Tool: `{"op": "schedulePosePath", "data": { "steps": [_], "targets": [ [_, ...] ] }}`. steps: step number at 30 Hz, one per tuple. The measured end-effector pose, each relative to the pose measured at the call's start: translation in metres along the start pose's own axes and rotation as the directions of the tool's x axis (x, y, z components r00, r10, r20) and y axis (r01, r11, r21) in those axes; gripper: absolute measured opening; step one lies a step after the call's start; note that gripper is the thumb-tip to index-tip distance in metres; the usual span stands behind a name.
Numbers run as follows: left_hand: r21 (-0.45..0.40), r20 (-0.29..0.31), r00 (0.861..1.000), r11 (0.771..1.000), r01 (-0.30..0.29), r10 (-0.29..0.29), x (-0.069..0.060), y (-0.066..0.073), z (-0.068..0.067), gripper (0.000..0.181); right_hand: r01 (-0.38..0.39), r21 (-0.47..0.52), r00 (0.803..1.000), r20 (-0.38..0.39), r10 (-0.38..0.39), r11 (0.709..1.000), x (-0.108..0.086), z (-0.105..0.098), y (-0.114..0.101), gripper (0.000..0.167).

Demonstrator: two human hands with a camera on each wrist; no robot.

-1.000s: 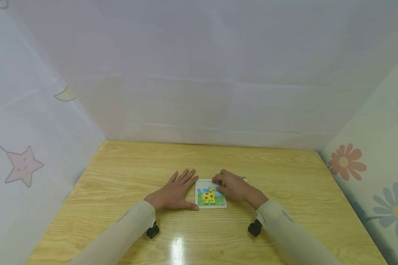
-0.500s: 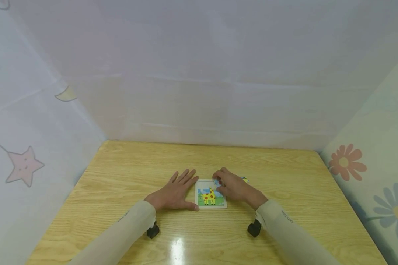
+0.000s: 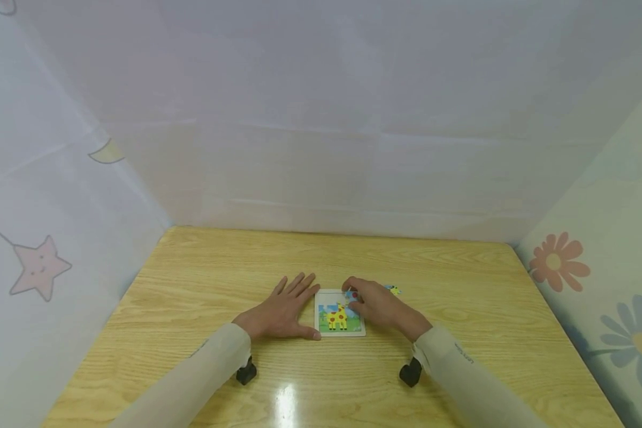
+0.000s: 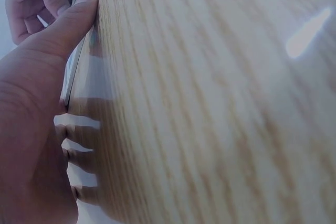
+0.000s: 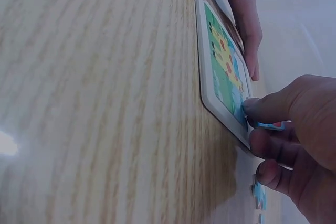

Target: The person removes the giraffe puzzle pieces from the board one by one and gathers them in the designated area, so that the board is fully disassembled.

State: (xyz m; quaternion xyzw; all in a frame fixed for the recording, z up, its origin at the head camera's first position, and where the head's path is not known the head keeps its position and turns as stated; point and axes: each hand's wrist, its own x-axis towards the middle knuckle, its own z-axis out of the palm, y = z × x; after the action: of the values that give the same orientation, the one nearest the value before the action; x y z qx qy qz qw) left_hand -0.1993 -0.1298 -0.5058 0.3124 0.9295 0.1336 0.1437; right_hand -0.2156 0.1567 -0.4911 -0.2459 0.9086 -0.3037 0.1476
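Note:
A white-framed puzzle board [image 3: 342, 334] with a yellow giraffe picture [image 3: 336, 318] lies on the table; its upper part shows pale bare backing. My left hand [image 3: 282, 311] is spread flat at the board's left side, its thumb on the lower left corner. Over the upper right of the board, my right hand [image 3: 378, 302] pinches a blue puzzle piece with a red spot [image 3: 351, 295], also seen in the right wrist view [image 5: 277, 126]. Another blue and yellow piece [image 3: 394, 290] lies on the table just beyond the right hand.
The wooden table [image 3: 321, 380] has pale cloth walls [image 3: 321, 178] at its back and both sides. In the right wrist view, loose pieces [image 5: 259, 194] lie on the table beside the right fingers. Black wrist devices [image 3: 246, 372] hang below both sleeves.
My right hand has shifted slightly at the board's upper right, and more of the pinched piece shows than a second ago. The left hand and the board have stayed still.

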Motion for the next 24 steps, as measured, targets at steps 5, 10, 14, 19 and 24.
{"op": "schedulePosePath", "data": {
  "steps": [5, 10, 14, 19, 24],
  "targets": [
    [-0.008, 0.003, 1.0, 1.0, -0.002, 0.002, 0.0, 0.002, -0.001, 0.114, -0.023, 0.008, 0.999, -0.038, 0.023, 1.0, -0.002, -0.001, 0.0, 0.03],
    [-0.013, 0.005, 1.0, 1.0, -0.007, 0.007, 0.0, 0.002, -0.002, 0.114, -0.061, 0.04, 0.996, -0.061, 0.063, 0.997, -0.003, -0.007, 0.0, 0.031],
    [-0.004, 0.011, 1.0, 1.0, -0.001, 0.001, 0.001, 0.002, -0.003, 0.114, -0.071, 0.042, 0.995, -0.065, 0.074, 0.997, -0.004, -0.009, 0.005, 0.031],
    [-0.001, 0.008, 1.0, 1.0, 0.001, -0.001, 0.001, 0.002, -0.003, 0.114, -0.076, 0.037, 0.994, -0.077, 0.078, 0.996, -0.007, -0.014, 0.015, 0.03],
    [-0.008, 0.01, 1.0, 1.0, -0.001, 0.001, 0.0, 0.003, -0.003, 0.114, -0.046, 0.065, 0.994, -0.1, 0.053, 0.997, -0.015, -0.026, 0.025, 0.033]
  ]
}}
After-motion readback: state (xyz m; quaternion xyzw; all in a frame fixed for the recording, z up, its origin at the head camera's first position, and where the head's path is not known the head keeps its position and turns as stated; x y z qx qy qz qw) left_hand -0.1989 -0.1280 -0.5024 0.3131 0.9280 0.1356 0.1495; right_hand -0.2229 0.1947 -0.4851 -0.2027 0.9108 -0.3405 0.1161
